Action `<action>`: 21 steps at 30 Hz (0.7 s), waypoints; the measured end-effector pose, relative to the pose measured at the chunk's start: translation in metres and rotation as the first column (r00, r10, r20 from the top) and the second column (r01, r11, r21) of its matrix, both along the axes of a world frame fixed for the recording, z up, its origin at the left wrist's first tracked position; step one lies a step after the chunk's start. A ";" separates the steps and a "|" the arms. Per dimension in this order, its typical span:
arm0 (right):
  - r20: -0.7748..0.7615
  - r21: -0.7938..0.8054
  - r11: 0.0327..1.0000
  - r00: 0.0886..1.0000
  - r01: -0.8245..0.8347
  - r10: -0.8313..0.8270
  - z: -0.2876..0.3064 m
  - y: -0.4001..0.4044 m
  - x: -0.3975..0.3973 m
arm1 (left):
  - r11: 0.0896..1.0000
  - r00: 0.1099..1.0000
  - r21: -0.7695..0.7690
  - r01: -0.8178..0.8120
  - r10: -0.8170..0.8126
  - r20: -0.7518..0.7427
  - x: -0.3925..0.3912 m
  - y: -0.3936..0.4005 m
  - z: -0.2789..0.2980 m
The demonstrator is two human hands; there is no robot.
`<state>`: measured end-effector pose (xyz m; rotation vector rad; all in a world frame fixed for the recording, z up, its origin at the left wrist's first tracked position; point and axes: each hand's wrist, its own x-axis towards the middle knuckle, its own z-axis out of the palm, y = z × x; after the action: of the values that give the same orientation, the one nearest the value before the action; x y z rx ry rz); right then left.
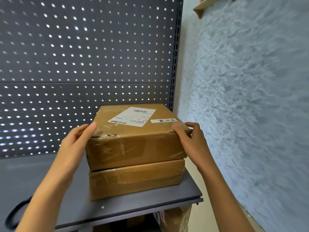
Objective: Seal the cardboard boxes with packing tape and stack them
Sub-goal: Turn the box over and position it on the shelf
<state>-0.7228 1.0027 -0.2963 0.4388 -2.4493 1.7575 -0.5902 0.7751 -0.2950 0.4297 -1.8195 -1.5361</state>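
Boxes are both up on the grey shelf [150, 200] now, the upper box [137, 136] sitting on the lower box [135, 180], pushed toward the right end by the textured wall [250, 97] with the pegboard [83, 56] behind. Both look taped already, you can see shiny tape wrinkling over the edges, and the top one has a shipping label [132, 116] on it.

My left hand [78, 139] is clamped on the near left corner, thumb lying over the top edge. My right hand [190, 136] holds the near right corner the same way, thumb on top, fingers curled round the side. So I'd say this is the final squaring-up of the stack.

What bugs me: the upper box isn't lined up. It overhangs the lower one a bit at the front and looks slightly twisted. If I let go like this, or nudge too hard, it could slide on that slick tape. The stack is also close to the shelf's right end, so a shove that way could tip the whole lot off.
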 end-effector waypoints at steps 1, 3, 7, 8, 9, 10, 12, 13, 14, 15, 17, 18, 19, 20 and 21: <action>-0.044 0.039 0.999 0.999 0.021 -0.020 0.003 0.001 0.001 | 0.997 1.000 -0.069 -0.022 0.022 0.002 0.003 -0.003 0.003; -0.155 0.082 0.995 0.987 0.061 -0.048 0.012 -0.001 0.006 | 0.978 0.999 -0.202 -0.050 0.050 -0.003 0.012 -0.007 0.010; -0.345 0.202 0.978 0.939 0.056 0.018 0.030 -0.018 0.025 | 0.858 0.988 -0.497 -0.130 0.156 0.011 0.030 -0.016 0.029; -0.415 0.252 0.963 0.910 0.097 0.017 0.031 -0.025 0.031 | 0.807 0.979 -0.570 -0.155 0.203 0.020 0.036 -0.017 0.033; -0.518 0.285 0.941 0.855 0.183 -0.009 0.032 -0.033 0.036 | 0.746 0.966 -0.638 -0.187 0.258 0.018 0.042 -0.019 0.036; -0.626 0.285 0.915 0.779 0.284 -0.047 0.033 -0.041 0.041 | 0.686 0.951 -0.694 -0.217 0.310 0.010 0.049 -0.021 0.039; -0.743 0.229 0.883 0.660 0.409 -0.113 0.036 -0.057 0.050 | 0.590 0.925 -0.770 -0.242 0.380 0.001 0.063 -0.028 0.043; -0.752 0.210 0.883 0.647 0.419 -0.128 0.039 -0.064 0.054 | 0.560 0.915 -0.793 -0.240 0.403 0.009 0.070 -0.034 0.044; -0.743 0.211 0.891 0.658 0.403 -0.121 0.041 -0.072 0.059 | 0.542 0.905 -0.807 -0.234 0.424 0.022 0.078 -0.040 0.044; -0.731 0.222 0.903 0.676 0.367 -0.095 0.043 -0.081 0.064 | 0.529 0.895 -0.815 -0.234 0.445 0.032 0.086 -0.047 0.044; -0.738 0.243 0.931 0.674 0.274 -0.006 0.047 -0.104 0.077 | 0.503 0.878 -0.830 -0.242 0.478 0.034 0.102 -0.062 0.044; -0.754 0.257 0.939 0.656 0.228 0.047 0.048 -0.117 0.085 | 0.494 0.872 -0.833 -0.251 0.489 0.027 0.112 -0.069 0.045; -0.769 0.269 0.944 0.632 0.190 0.092 0.048 -0.132 0.095 | 0.482 0.865 -0.837 -0.260 0.502 0.020 0.122 -0.077 0.045; -0.786 0.274 0.948 0.606 0.162 0.123 0.048 -0.147 0.104 | 0.463 0.855 -0.845 -0.267 0.519 0.014 0.132 -0.086 0.046; -0.803 0.273 0.951 0.580 0.147 0.141 0.047 -0.164 0.115 | 0.438 0.841 -0.856 -0.276 0.541 0.005 0.143 -0.095 0.046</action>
<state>-0.6082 0.8390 -0.2490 1.0082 -1.9622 0.7935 -0.4468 0.6797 -0.2493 0.5713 -2.1986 -0.1397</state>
